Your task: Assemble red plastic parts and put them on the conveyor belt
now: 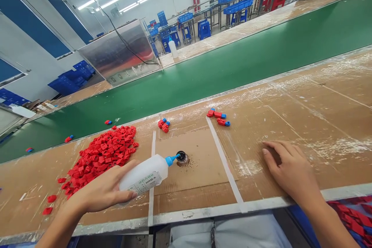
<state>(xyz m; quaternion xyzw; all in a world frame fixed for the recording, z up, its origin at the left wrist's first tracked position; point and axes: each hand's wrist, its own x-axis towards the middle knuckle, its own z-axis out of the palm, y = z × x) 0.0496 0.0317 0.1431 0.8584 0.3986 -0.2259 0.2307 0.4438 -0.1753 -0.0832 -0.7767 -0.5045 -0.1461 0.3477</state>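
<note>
On the cardboard-covered workbench, the left hand is closed around one white squeeze bottle and tilts it, so its blue nozzle points to one small dark cup. The nozzle tip is just beside the rim of this cup, and the cup stands on a cardboard sheet, with brown specks around it. Two white tape strips lie on the bench, one at each side of this sheet. The right hand is open and holds nothing, its fingers a little curved and resting on the bench. Nearest to it is a group of three red-and-blue plastic parts. Another small cluster of about three such parts lies near the cup. Left of the sheet is one big pile of red plastic pieces, too many for counting. Beyond the bench runs a green conveyor belt, with three small parts lying separately on it. One more white bottle stands on the far bench
</note>
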